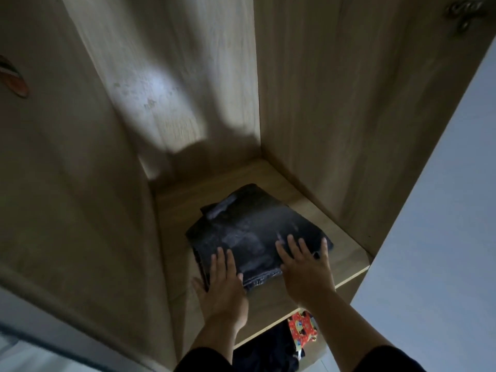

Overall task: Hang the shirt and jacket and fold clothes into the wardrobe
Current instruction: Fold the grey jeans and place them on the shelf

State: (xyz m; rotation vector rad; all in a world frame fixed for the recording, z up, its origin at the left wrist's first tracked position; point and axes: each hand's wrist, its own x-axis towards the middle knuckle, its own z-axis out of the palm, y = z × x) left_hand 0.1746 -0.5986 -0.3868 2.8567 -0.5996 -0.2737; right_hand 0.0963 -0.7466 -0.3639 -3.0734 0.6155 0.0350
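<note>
A folded pair of dark grey jeans (249, 226) lies flat on the wooden wardrobe shelf (346, 253), a little left of its middle. My left hand (222, 283) rests palm down on the near left corner of the jeans, fingers apart, thumb on the shelf beside the fold. My right hand (306, 267) lies flat on the near right part, fingers spread over the fabric. Neither hand grips the cloth. No shirt or jacket is in view.
Wooden side walls (335, 103) and a back panel (171, 98) enclose the shelf. The open door (440, 237) stands at the right, with a metal hinge (464, 14) above. Below the shelf hang dark clothes (268, 347) and a red patterned item (302, 331).
</note>
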